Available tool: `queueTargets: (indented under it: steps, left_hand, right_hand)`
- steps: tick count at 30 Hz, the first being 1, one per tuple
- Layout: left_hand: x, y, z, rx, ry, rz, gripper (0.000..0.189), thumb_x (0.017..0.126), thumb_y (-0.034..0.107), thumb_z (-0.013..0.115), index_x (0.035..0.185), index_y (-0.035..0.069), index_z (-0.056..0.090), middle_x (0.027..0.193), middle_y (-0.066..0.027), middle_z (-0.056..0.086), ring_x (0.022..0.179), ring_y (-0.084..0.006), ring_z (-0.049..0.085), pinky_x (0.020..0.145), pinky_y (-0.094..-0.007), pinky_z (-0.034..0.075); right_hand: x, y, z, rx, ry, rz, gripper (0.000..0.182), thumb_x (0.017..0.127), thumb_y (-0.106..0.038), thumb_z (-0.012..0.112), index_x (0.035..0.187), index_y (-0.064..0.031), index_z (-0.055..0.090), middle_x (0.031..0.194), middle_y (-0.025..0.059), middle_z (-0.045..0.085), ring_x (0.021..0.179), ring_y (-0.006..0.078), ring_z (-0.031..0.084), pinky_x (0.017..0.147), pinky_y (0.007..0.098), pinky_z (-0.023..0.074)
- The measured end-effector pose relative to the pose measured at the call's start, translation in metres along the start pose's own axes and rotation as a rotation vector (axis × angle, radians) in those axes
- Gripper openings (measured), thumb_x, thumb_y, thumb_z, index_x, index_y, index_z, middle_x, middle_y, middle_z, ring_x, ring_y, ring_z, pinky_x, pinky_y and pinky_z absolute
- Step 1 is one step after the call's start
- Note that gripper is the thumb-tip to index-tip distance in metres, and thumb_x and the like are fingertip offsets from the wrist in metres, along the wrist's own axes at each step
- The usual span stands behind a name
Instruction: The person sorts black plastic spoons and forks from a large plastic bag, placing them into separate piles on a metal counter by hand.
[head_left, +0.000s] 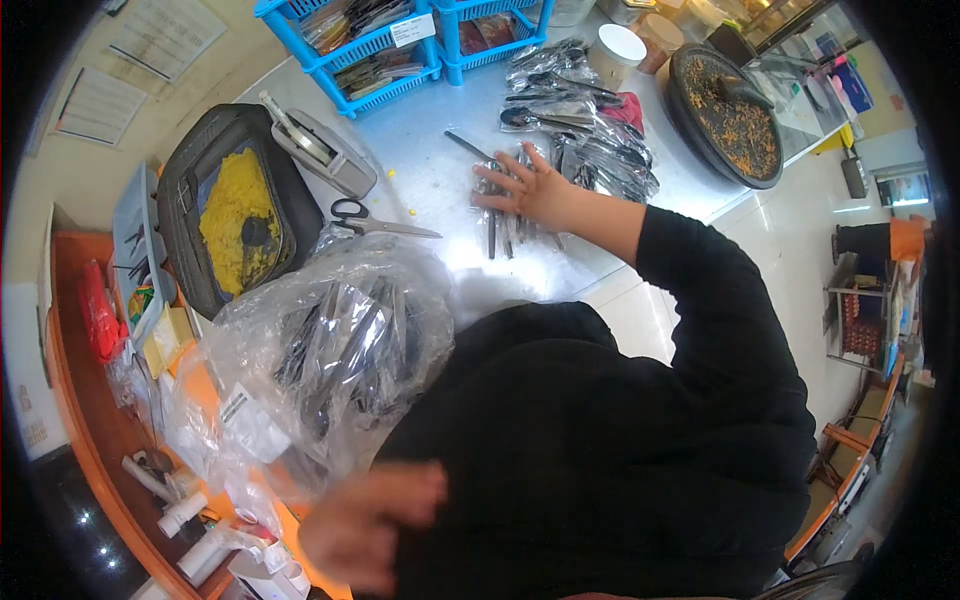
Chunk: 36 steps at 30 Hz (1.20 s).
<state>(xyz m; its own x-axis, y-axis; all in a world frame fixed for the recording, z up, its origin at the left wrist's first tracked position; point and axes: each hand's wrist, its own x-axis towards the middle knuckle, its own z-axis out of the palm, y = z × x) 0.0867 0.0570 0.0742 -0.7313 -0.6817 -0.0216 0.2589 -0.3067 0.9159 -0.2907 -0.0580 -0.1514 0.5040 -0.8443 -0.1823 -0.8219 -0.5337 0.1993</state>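
Observation:
My right hand (525, 187) lies with spread fingers over a small group of plastic-wrapped black cutlery (499, 229) on the metal table (420, 172). Just beyond it is a larger pile of wrapped black plastic spoons (577, 120). My left hand (375, 525) is blurred, low in the view beside my black top; its grip cannot be made out. Above it, a large clear plastic bag (337, 337) holds many wrapped black utensils. Black-handled scissors (382, 225) lie between the bag and my right hand.
A dark container of yellow food (240, 217) and a tape dispenser (322, 154) stand at the left. Blue plastic baskets (367, 56) are at the back. A white-lidded jar (619, 52) and a stone mortar (724, 116) stand at the right. Papers (101, 105) hang on the wall.

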Motion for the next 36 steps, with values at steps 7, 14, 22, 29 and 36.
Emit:
queueTargets:
  steps: [7,14,22,29,36]
  left_hand:
    - [0.056,-0.041,-0.021,0.351,0.533,-0.045,0.065,0.086,0.005,0.056,0.142,0.004,0.022,0.144,-0.0153,0.028,0.132,-0.0288,0.030,0.107,-0.0400,0.027]
    - [0.048,-0.037,-0.030,0.354,0.547,0.005,0.062,0.089,0.004,0.053,0.142,0.007,0.021,0.141,-0.0159,0.029,0.129,-0.0280,0.033,0.106,-0.0394,0.028]
    - [0.051,-0.030,-0.019,0.311,0.463,-0.041,0.062,0.087,0.007,0.055,0.141,0.004,0.024,0.136,-0.0176,0.036,0.124,-0.0282,0.041,0.104,-0.0372,0.031]
    - [0.091,-0.032,-0.001,0.253,0.339,0.092,0.080,0.081,0.030,0.068,0.140,0.000,0.024,0.134,-0.0181,0.039,0.121,-0.0279,0.045,0.101,-0.0366,0.035]
    - [0.117,-0.044,-0.002,0.419,0.152,-0.087,0.062,0.088,0.012,0.058,0.139,-0.001,0.024,0.126,-0.0113,0.045,0.115,-0.0187,0.044,0.099,-0.0322,0.034]
  right_hand:
    - [0.039,0.011,-0.054,0.046,-0.237,-0.244,0.075,0.063,-0.020,0.077,0.127,-0.0302,0.041,0.135,0.0008,0.040,0.130,0.0270,0.033,0.100,0.0569,0.0252]
    - [0.072,0.022,-0.015,0.472,-0.155,0.004,0.056,0.059,-0.014,0.075,0.112,-0.0185,0.055,0.104,0.0104,0.060,0.099,0.0305,0.058,0.081,0.0432,0.0451]
    - [0.081,0.038,-0.060,1.268,0.550,0.332,0.045,0.066,-0.009,0.074,0.107,-0.0082,0.055,0.091,0.0053,0.060,0.085,0.0142,0.057,0.076,0.0294,0.0467]
    - [0.024,-0.001,-0.194,1.824,0.687,0.074,0.051,0.064,-0.008,0.080,0.108,-0.0052,0.054,0.094,0.0006,0.057,0.090,0.0098,0.053,0.080,0.0260,0.0431]
    - [0.004,-0.068,-0.204,2.164,0.666,-0.032,0.047,0.081,-0.012,0.068,0.122,-0.0018,0.047,0.109,0.0073,0.059,0.099,0.0134,0.055,0.087,0.0290,0.0443]
